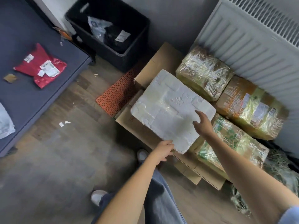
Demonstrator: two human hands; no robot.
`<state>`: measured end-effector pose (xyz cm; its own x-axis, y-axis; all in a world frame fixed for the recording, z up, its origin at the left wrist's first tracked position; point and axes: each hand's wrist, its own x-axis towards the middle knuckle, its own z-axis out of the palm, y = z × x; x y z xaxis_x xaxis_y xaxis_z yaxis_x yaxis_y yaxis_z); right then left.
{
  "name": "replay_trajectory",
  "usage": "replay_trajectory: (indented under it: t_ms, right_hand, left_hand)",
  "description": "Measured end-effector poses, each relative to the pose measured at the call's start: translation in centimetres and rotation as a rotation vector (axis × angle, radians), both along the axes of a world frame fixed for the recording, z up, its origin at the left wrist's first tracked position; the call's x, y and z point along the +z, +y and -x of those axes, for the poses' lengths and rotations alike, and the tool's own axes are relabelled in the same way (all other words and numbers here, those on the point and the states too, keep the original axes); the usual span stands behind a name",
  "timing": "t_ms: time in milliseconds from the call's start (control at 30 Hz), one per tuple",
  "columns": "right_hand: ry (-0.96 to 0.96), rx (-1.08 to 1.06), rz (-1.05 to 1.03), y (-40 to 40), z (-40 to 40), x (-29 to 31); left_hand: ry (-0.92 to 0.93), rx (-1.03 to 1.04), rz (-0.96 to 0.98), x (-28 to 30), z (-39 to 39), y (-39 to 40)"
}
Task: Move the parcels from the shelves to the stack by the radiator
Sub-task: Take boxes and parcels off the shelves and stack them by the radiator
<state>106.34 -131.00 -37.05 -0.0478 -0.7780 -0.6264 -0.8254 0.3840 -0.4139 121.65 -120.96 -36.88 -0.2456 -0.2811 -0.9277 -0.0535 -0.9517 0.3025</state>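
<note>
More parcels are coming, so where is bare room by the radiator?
Bare wood floor lies between the grey table and the cardboard boxes. Along the radiator, wrapped parcels stand packed, crowded.

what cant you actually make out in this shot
- Head view, white parcel: what it rests on is hidden beneath it.
- Left hand: fingertips hidden under the parcel's near corner, so grip is unclear.
- Labels on the red mailer: too small and blurred to read.
- Black bin: contents partly hidden by its walls.
- Radiator: cut off by the right edge.
- Right hand: contact with the parcel is uncertain.
</note>
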Motion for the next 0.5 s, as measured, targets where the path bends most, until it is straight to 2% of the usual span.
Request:
replay_trajectory:
  t_ms: [67, 200, 367, 500]
  right_hand:
    - [-0.003, 0.047, -0.016, 1.2, -2.5, 0.8]
    - [-0.025, 0.274, -0.028, 3.1, -10.5, 4.8]
    - [-0.125, 0.626, 0.049, 6.1, -25.9, 14.0]
    - [-0.203, 0.882, 0.074, 12.6, -39.9, 21.8]
  left_hand:
    - [-0.035, 0.039, 0.003, 0.9, -3.3, 1.5]
    - [-0.171, 0.22, 0.009, 5.3, -13.5, 5.2]
    - [-0.427, 0.527, 0.151, 16.3, -29.0, 12.5]
    - [-0.57, 0.846, 0.267, 25.9, -38.6, 23.2]
